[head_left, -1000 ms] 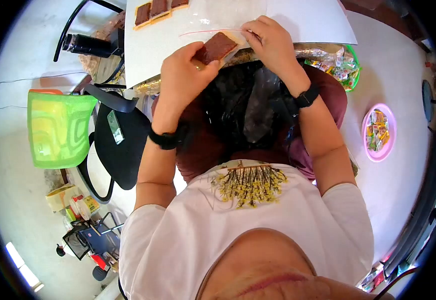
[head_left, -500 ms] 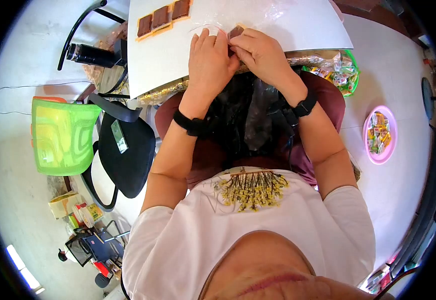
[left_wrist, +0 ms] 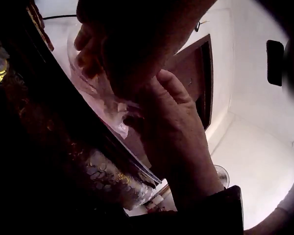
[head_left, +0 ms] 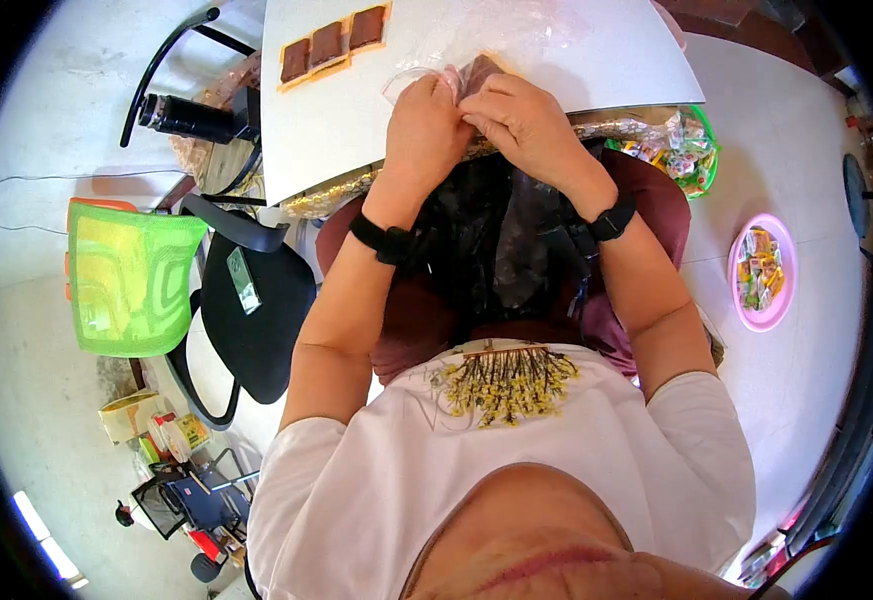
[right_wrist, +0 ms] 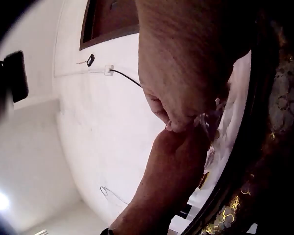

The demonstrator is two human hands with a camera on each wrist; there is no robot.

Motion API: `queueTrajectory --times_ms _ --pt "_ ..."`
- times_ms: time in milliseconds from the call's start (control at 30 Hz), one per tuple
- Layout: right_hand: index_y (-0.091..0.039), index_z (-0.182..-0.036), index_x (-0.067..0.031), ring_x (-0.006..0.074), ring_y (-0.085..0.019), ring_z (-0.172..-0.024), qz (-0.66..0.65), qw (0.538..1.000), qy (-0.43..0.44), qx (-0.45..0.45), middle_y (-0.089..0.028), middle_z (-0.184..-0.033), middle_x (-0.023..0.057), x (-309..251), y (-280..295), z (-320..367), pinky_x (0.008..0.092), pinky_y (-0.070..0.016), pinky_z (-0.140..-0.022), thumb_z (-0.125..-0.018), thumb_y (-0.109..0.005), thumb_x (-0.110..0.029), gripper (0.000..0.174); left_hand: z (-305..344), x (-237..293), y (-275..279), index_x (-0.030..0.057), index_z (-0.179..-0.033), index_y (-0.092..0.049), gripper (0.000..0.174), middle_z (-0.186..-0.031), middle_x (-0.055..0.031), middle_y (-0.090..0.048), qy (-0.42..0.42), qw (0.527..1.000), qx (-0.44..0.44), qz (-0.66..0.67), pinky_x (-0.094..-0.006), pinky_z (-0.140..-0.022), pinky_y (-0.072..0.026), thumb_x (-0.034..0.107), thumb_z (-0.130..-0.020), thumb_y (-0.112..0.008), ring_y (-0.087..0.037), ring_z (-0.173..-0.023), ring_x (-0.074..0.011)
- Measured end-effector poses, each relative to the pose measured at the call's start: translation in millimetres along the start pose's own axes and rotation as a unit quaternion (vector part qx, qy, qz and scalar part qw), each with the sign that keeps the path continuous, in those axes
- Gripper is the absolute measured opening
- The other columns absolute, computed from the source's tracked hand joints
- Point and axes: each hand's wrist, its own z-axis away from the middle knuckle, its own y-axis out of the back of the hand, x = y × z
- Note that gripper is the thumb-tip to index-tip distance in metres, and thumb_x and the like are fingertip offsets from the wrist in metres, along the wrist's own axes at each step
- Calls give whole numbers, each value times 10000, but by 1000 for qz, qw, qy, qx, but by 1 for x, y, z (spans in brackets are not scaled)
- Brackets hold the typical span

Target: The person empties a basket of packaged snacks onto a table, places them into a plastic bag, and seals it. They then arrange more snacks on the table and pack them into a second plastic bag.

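At the near edge of a white table, both hands meet over a clear plastic bag with a pinkish rim. A dark brown slab with a pale edge shows just beyond the fingers. The left hand pinches the bag with curled fingers. Beside it, touching or nearly touching, the right hand pinches the bag's edge, thumb against fingers. The fingertips and most of the slab are covered by the hands. Brown slabs on orange-edged pieces lie in a row at the table's left.
Black plastic covers the lap. A green basket of small packets stands right of the table, a pink basin of packets farther right. At left are a black and green chair with a phone on it and a black cylinder.
The left hand has let its grip on the slab go from view and moved right beside the right hand. The slab now lies beyond the hands; the left fingers have curled inward.
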Motion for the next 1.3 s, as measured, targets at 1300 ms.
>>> queueTrajectory --times_ms 1300 --pt "-632 -930 -54 309 -541 -728 29 996 -78 42 -543 -749 113 -4 19 4 394 -445 -625 -834 -600 -134 129 -110 -26 -58 35 -965 -603 182 -872 -160 -636 -2 978 3 -207 -360 -616 -557 143 -848 -515 -678 -685 -295"
